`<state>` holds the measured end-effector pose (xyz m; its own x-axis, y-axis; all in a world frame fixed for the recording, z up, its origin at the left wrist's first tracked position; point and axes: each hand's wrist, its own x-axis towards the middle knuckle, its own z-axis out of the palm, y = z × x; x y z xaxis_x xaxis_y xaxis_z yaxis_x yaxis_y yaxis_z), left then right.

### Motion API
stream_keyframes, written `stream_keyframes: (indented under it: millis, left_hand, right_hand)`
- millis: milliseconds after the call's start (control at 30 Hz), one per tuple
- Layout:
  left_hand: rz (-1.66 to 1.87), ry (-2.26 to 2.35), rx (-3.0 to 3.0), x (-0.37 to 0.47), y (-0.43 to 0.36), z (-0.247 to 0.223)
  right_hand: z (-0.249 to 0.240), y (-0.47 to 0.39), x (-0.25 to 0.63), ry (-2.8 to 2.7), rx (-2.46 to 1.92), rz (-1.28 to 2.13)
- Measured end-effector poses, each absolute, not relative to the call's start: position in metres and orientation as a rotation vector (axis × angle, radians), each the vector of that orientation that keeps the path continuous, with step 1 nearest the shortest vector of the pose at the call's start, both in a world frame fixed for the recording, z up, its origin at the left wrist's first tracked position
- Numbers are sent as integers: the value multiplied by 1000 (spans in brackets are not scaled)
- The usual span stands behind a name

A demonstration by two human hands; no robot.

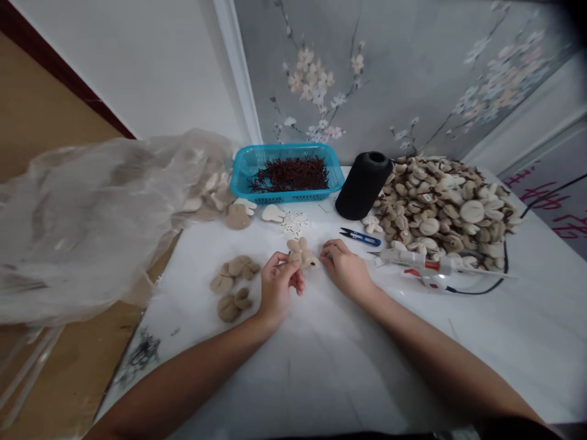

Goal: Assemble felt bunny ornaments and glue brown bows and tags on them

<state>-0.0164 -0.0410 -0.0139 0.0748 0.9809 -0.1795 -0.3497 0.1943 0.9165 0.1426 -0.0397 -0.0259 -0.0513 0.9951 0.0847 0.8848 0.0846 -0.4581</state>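
A small beige plush piece [298, 249] with ear-like lobes is pinched in my left hand [277, 284], near the middle of the white table. My right hand [345, 266] lies just right of it, fingers curled and fingertips close to the plush; whatever is between them is too small to make out. Beyond the hands is a scatter of tiny white pieces [294, 225]. Several brown plush pieces [228, 308] lie left of my left hand. Blue thread snips [360, 237] and a glue gun [433, 264] rest to the right of my right hand.
A blue basket [287, 197] of dark red strands stands at the back, beside a black thread cone [364, 186]. A big heap of plush pieces [447, 208] fills the back right. A translucent plastic bag [92, 226] covers the left edge; a black cord [477, 293] trails at right.
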Motion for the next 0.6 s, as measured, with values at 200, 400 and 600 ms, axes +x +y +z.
stream_keyframes:
  millis: [200,400,600]
  left_hand:
    - [1163,1034,882,-15,-40,-10]
    - [1124,1046,916,-14,-36,-10]
    - [1065,1021,983,-12,-37,-13]
  right_hand:
    - [-29,-46,149,-1701,-1535,507]
    - [-23,-56,148,-1474,-1276,482]
    - [-27,-60,139,-1492,-1194,471]
